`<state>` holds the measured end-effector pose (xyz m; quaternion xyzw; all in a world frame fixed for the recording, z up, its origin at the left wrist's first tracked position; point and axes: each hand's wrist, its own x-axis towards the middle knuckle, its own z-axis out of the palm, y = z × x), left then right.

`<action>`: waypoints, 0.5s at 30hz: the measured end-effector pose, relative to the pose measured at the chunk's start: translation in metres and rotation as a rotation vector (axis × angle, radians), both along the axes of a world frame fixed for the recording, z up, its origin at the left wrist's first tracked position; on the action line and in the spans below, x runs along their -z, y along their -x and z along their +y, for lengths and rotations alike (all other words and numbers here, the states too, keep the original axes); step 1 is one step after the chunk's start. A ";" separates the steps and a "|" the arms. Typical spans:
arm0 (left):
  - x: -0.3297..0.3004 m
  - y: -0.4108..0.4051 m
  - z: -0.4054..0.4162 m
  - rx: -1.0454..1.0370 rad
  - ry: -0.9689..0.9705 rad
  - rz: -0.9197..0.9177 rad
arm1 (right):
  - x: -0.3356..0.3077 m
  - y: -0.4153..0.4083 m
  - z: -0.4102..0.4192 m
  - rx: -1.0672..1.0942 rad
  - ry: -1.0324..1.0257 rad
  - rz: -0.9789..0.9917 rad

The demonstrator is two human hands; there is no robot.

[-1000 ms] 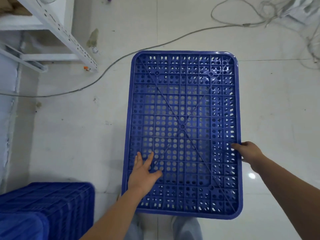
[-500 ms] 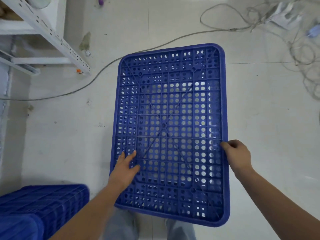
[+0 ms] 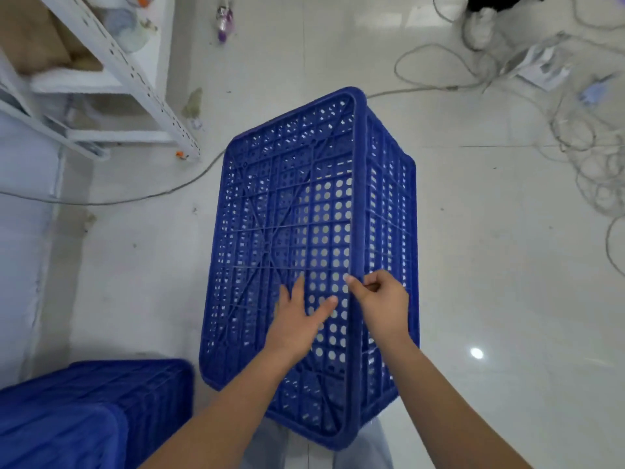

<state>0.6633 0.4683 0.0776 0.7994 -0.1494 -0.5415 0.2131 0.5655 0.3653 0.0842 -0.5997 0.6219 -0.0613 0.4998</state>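
Glossy tiles [image 3: 490, 265] behind perforated plastic crate [image 3: 287, 198]

The upturned crate [image 3: 287, 214] is at centre, the left hand [image 3: 297, 323] on its base, the right hand [image 3: 382, 306] at the base's right edge. A second crate [image 3: 84, 411] lies front-left, shelving [image 3: 135, 79] rear-left, cables [image 3: 581, 157] rear-right.

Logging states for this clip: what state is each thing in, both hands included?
Blue perforated plastic crate: tilted, base toward the camera, one side wall showing.
Left hand: fingers straight, flat on the crate's base.
Right hand: grips the crate's base edge, fingers curled.
Blue plastic crates at lower left: resting on the floor, untouched.
Grey cable: lying loose across the floor.
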 end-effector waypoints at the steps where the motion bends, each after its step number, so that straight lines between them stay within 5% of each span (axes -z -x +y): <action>1: -0.004 -0.001 0.006 0.016 0.003 -0.011 | -0.003 -0.011 0.006 -0.022 -0.012 -0.009; 6: -0.012 -0.020 0.040 0.144 -0.023 -0.150 | -0.012 -0.061 0.034 -0.128 -0.022 -0.021; 15: -0.004 -0.091 0.089 -0.176 0.075 -0.051 | -0.011 -0.101 0.062 -0.126 -0.094 -0.184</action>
